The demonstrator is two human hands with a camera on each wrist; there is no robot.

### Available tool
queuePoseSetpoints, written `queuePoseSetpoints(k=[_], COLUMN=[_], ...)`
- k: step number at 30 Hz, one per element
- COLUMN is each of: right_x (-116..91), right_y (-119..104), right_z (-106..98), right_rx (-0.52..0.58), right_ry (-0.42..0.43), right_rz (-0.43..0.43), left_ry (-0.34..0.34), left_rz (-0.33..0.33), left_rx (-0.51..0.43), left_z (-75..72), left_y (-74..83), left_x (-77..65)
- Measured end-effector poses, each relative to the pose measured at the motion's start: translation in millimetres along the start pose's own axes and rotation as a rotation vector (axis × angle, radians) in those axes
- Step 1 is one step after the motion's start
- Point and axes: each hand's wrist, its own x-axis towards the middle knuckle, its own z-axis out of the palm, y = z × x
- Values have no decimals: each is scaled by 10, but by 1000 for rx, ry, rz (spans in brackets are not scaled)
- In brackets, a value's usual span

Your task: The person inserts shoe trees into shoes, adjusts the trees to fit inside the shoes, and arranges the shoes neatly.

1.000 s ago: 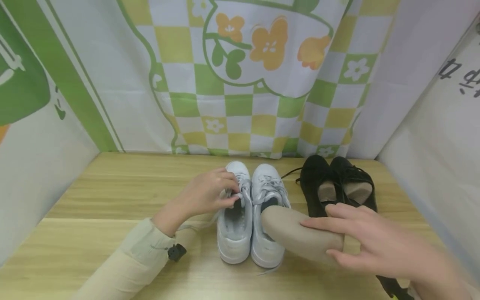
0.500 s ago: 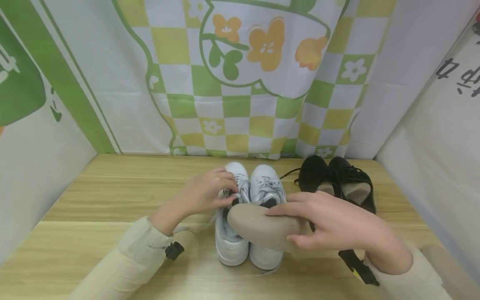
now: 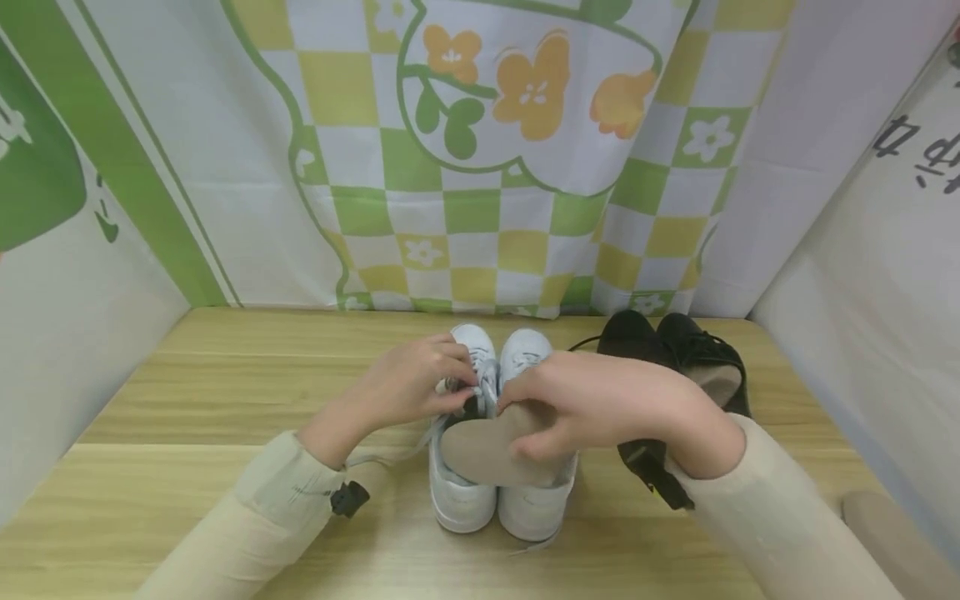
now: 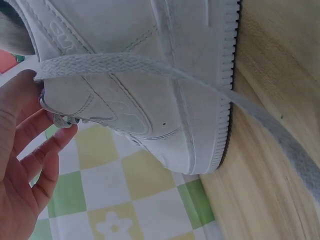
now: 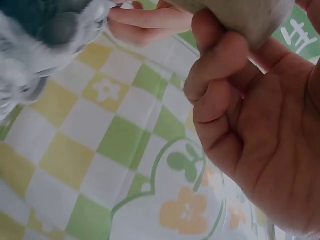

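A pair of white lace-up sneakers stands side by side on the wooden surface, heels toward me. My left hand point(image 3: 416, 379) pinches the left sneaker point(image 3: 462, 507) near its tongue and laces. One loose lace point(image 4: 135, 64) hangs across that shoe's side in the left wrist view. My right hand point(image 3: 600, 400) grips a beige insole point(image 3: 476, 452) by one end. Its rounded free end is over the left sneaker's opening, and the insole crosses above the right sneaker point(image 3: 531, 512). In the right wrist view curled fingers hold the insole point(image 5: 250, 17). Whether it touches the shoe I cannot tell.
Black lace-up shoes point(image 3: 701, 354) stand at the back right, partly behind my right arm. A second beige insole point(image 3: 896, 542) lies at the right edge. A checked, flowered cloth point(image 3: 472, 208) hangs behind the wooden surface point(image 3: 187, 400), with pale walls on both sides.
My right hand has carried the beige insole leftward, from over the right sneaker to the left sneaker's opening, and turned it more sideways. The left hand keeps its hold.
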Motion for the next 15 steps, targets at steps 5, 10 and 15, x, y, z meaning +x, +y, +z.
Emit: queuePoseSetpoints(k=[5, 10, 15], right_x=[186, 271, 285], right_y=[-114, -111, -108], right_z=[-52, 74, 266], right_rx=[-16, 42, 72], right_ry=[-35, 85, 234], right_rz=[10, 44, 37], left_ry=[-14, -22, -28], left_rz=[-10, -11, -8], left_rx=[-20, -49, -68], left_z=[-12, -27, -30], left_y=[1, 16, 18], left_x=[5, 8, 14])
